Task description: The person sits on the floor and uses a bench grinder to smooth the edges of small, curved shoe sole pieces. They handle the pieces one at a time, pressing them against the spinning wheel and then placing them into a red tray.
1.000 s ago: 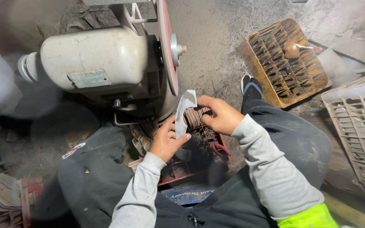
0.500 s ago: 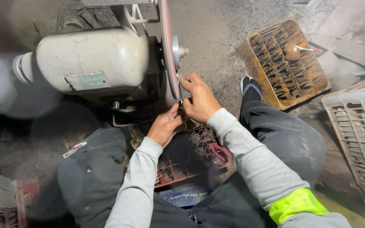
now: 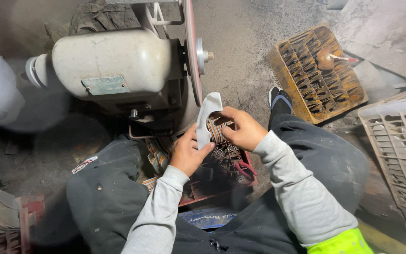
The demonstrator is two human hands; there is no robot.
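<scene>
Both hands, left hand (image 3: 188, 155) and right hand (image 3: 243, 128), grip closed on a pale curved blade (image 3: 206, 117) just beside the grinding wheel (image 3: 192, 51). Likely hazard: fingers sit near the wheel; a slip could drag them in.

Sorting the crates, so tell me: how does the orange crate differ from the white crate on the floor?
The orange crate is rust-stained, lies fully in view at an angle and holds a small tool; the white crate is pale, cut off by the frame's right edge, and nothing shows inside it. Both are slatted plastic and lie on the floor.
</scene>
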